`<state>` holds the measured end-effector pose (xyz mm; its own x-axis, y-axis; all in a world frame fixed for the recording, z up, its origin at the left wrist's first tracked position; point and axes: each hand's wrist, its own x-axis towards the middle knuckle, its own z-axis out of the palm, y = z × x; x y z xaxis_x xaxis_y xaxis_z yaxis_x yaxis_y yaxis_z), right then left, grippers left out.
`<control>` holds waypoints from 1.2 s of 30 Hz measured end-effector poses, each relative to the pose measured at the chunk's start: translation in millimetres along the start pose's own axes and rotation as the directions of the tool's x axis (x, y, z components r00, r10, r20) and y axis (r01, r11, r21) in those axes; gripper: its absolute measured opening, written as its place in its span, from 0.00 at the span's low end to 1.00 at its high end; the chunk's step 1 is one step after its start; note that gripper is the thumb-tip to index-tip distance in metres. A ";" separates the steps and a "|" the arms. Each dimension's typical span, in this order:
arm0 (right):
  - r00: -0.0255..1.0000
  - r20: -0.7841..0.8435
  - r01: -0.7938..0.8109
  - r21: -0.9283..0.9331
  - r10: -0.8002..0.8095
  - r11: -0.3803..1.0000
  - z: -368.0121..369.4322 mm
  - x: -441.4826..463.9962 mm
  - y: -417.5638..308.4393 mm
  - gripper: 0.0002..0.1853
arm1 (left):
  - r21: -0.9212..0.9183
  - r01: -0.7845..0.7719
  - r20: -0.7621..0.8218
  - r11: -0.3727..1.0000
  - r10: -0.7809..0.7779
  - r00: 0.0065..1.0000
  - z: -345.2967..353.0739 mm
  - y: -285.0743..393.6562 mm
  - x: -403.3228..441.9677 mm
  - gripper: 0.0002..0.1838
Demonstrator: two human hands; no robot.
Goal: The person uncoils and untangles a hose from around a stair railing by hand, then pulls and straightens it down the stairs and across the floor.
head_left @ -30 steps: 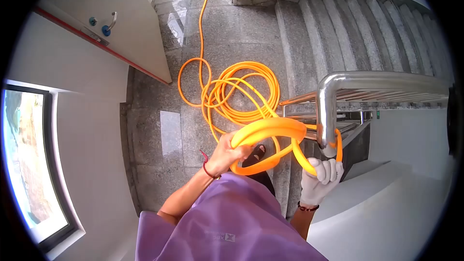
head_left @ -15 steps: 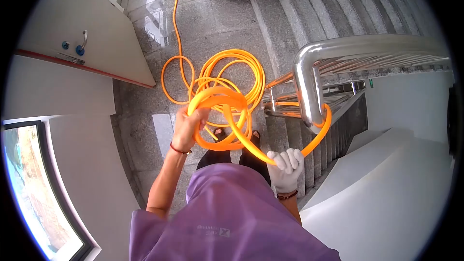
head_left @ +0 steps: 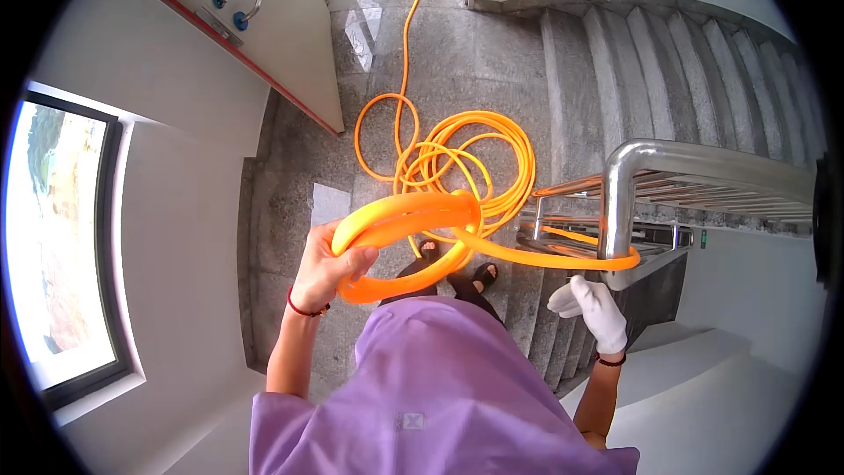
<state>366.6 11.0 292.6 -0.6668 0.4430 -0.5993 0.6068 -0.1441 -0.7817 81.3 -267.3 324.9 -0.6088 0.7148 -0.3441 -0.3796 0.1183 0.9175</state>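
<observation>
My bare left hand (head_left: 325, 271) is wrapped around several loops of a thick orange hose (head_left: 400, 210), held in front of my body. From these loops one length runs right and passes around the steel handrail (head_left: 618, 203) post. Below that length, beside the rail, my white-gloved right hand (head_left: 600, 315) is off the hose, fingers stretched out and holding nothing. On the floor past the held loops lies a larger coil of orange hose (head_left: 525, 159), partly hidden by them.
Grey stone stairs (head_left: 646, 79) rise at the upper right, and more steps descend beside the railing. A pale door (head_left: 290, 53) with a red edge stands ajar at the upper left. A window (head_left: 70, 238) is in the left wall. Hose stretches away along the floor.
My right hand has let go of the hose and moved right and open. My left hand still grips the loops, which have tilted flatter. The whole view has shifted.
</observation>
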 end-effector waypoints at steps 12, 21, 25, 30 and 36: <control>0.985 0.169 0.138 -0.865 0.021 0.483 81.5 84.0 0.9 0.25 | 0.745 -0.161 0.118 0.648 0.111 0.987 48.6 -96.2 12.6 0.43; 0.996 0.091 0.070 -0.891 0.025 0.449 81.1 93.5 9.1 0.23 | 0.832 -0.482 0.343 0.273 0.429 0.836 60.6 -134.7 53.9 0.31; 0.995 0.089 0.096 -0.890 -0.036 0.446 77.9 69.3 -12.7 0.19 | 0.800 -0.436 0.358 0.413 0.255 0.898 34.1 -73.6 80.8 0.18; 0.981 0.050 0.158 -0.756 -0.185 0.635 62.3 36.4 -15.6 0.17 | 0.381 -0.196 0.771 0.903 -0.194 0.606 18.4 -35.5 76.7 0.25; 0.980 -0.024 0.104 -0.787 -0.198 0.608 57.9 28.5 10.0 0.15 | 0.424 -0.546 0.632 0.722 0.195 0.750 86.3 -156.8 136.7 0.28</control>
<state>328.5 -29.1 257.7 -0.7632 0.4840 -0.4282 0.6405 0.6547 -0.4015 117.6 -128.6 151.2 -0.0899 0.9949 0.0469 0.3538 -0.0121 0.9352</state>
